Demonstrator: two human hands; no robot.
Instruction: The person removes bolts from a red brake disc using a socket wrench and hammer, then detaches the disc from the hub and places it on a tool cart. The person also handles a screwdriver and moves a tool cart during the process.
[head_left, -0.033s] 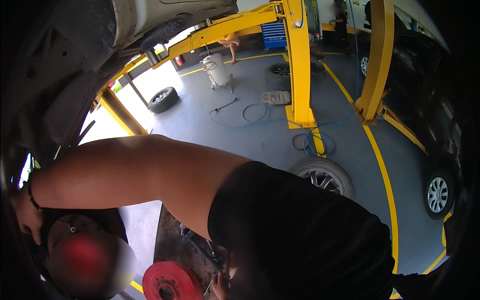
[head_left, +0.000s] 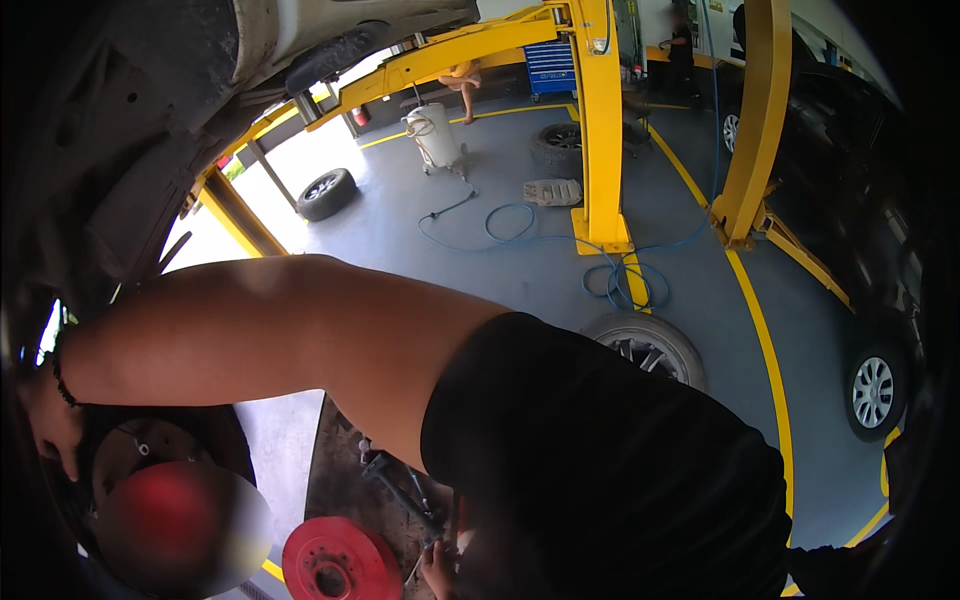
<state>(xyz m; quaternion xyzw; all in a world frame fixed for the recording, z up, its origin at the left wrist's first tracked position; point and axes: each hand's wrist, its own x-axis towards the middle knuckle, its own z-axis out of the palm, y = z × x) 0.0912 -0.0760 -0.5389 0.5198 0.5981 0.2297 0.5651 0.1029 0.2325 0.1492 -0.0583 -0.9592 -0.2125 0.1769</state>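
My right arm stretches across the picture to the left, a dark beaded bracelet at its wrist. My right hand (head_left: 55, 425) is at the left rim beside a round dark wheel-hub part (head_left: 125, 440), fingers pointing down and apart; nothing shows in them. Below it a blurred patch hides a red, rounded shape (head_left: 170, 510). Beneath my arm, a red brake disc (head_left: 340, 560) lies by a dark, stained surface (head_left: 330, 460). There a long black tool (head_left: 402, 492) ends near a hand, seemingly my left hand (head_left: 436, 570); its grip is mostly hidden.
A raised car (head_left: 180, 90) hangs overhead on a yellow lift arm (head_left: 440, 62) and post (head_left: 600, 130). Behind my arm, a wheel (head_left: 650, 350) and a blue hose (head_left: 625, 285) lie on the floor. A dark car (head_left: 840, 220) stands at right; a person (head_left: 680, 50) is far back.
My right arm and hand sit slightly higher in the picture. The brake disc and tool also appear a little higher, with a small shift of view.
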